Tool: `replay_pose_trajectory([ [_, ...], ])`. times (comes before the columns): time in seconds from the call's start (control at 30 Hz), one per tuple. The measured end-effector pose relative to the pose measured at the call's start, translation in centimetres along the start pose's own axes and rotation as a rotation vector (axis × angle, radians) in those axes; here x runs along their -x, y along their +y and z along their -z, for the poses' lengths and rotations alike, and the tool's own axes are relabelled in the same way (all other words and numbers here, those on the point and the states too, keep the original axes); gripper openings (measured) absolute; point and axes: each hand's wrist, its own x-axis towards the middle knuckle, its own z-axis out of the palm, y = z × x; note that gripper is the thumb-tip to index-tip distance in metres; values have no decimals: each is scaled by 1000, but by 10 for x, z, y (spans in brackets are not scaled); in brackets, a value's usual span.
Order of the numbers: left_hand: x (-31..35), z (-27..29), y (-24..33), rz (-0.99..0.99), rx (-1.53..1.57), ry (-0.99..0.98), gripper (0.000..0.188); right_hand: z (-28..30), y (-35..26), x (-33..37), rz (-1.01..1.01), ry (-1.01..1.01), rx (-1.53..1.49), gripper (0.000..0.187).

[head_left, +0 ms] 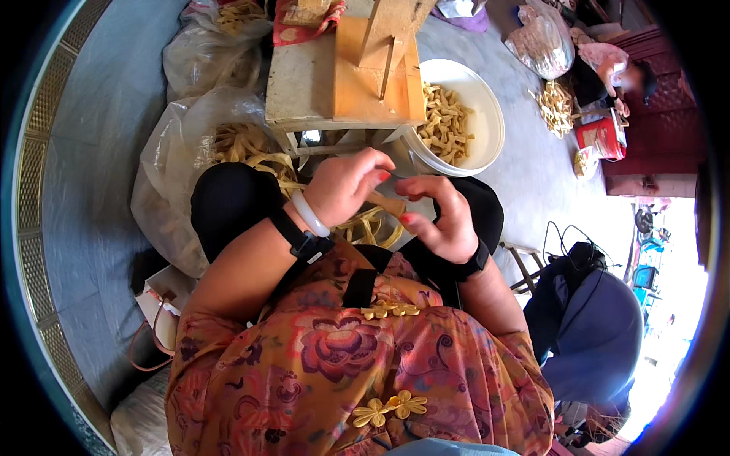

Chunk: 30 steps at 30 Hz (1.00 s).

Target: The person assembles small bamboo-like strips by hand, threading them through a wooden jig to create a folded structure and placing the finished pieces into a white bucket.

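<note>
Above my lap, a tan, leathery strip (389, 204) runs between my two hands. The curled fingers of my left hand (342, 186), with a white bangle and a black wristband behind it, are closed at the strip's left end. My right hand (445, 220) has its thumb and bent fingers around the other end; the exact grip is partly hidden. More pale yellow strips (369, 228) lie loose below the hands, between my knees. A white bucket (487, 129) just beyond my right hand holds many short, twisted tan pieces (445, 121).
A low bench (304, 99) with a wooden board and upright post (380, 61) stands in front. Clear plastic bags (182, 152) of strips sit at left. At the far right, another person (608, 68) is beside a tan pile (555, 106) and a red bucket (601, 137).
</note>
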Motion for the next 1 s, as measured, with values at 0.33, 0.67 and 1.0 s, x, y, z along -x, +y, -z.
replay_pose_trajectory([
  [0.33, -6, 37, -4, 223, 244, -294, 18, 2, 4, -9, 45, -19, 238, 21],
  [0.67, -53, 46, -10, 135, -85, 41, 10, 13, 34, -76, 102, 71, 404, 16],
  [1.0, -67, 57, -25, 86, -274, 183, 5, 45, 107, -106, -38, 133, 792, 23],
])
